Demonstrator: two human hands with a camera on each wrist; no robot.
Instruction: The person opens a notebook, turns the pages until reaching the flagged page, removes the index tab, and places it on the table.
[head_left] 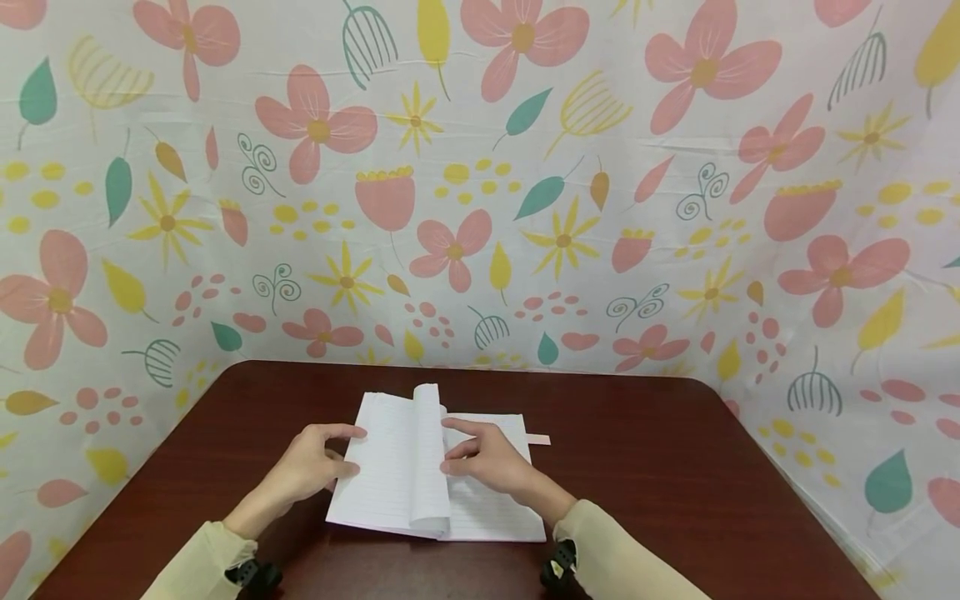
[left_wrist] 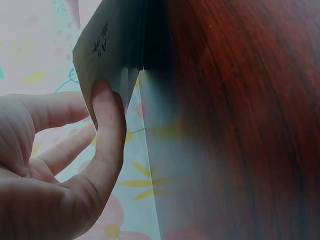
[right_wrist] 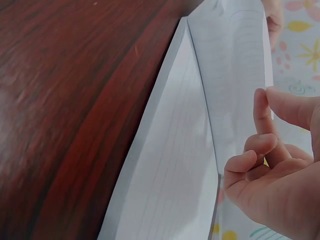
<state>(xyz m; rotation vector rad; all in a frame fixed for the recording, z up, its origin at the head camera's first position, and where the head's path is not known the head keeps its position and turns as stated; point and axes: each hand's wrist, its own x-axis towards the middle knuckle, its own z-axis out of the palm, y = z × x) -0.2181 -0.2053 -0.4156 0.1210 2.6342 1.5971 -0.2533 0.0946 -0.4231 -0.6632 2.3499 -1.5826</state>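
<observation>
Notebook (head_left: 378, 475) lies open on the brown bench (head_left: 645, 458), wood showing on both sides. The left hand (head_left: 306, 462) pinches its lifted left edge; the right hand (head_left: 491, 458) pinches curled paper (head_left: 427, 475) by its edge.

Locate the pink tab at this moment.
In the head view, the pink tab juts from the right side of the notebook, right of the right hand.

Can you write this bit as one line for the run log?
notebook: open on table | left hand: holds notebook's left edge | right hand: holds curled page | pink tab: sticks out right
</observation>
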